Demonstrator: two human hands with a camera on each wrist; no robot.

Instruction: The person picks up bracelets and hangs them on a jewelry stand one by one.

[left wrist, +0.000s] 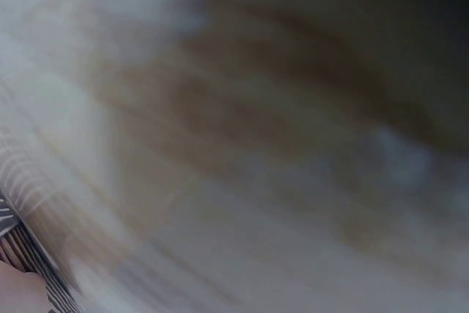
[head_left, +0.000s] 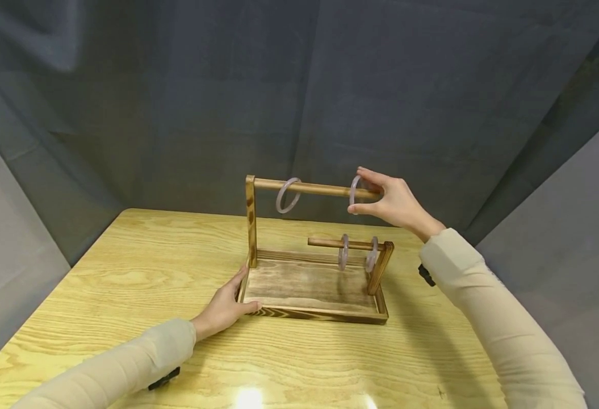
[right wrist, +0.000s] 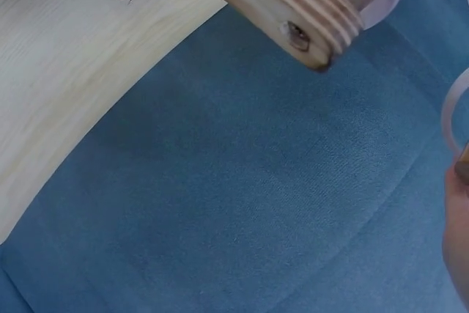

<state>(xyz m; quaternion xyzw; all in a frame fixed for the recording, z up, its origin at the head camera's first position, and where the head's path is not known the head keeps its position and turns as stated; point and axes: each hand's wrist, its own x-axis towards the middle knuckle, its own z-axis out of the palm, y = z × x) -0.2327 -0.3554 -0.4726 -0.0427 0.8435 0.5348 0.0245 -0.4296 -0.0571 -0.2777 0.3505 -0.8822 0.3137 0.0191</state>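
Observation:
A two-bar wooden bangle stand [head_left: 309, 312] with a tray base rests on the table. My left hand [head_left: 222, 307] grips its left end, thumb on the front rim and fingers along the side. Between thumb and fingertips, my right hand [head_left: 393, 201] pinches a pale lilac bangle [head_left: 352, 193] at the right end of the upper bar [head_left: 325, 189]. The bar passes through this ring. Farther left on that bar hangs another bangle [head_left: 280, 200]. Two more bangles, one near the middle [head_left: 343, 255] and one by the post [head_left: 372, 258], hang on the lower bar [head_left: 325, 242].
The stand's left post [head_left: 251, 221] carries the upper bar, and a shorter right post [head_left: 381, 270] carries the lower one. Pale wood-grain table [head_left: 151, 267] surrounds the base. Dark cloth [head_left: 217, 102] hangs behind. The left wrist view is mostly blur.

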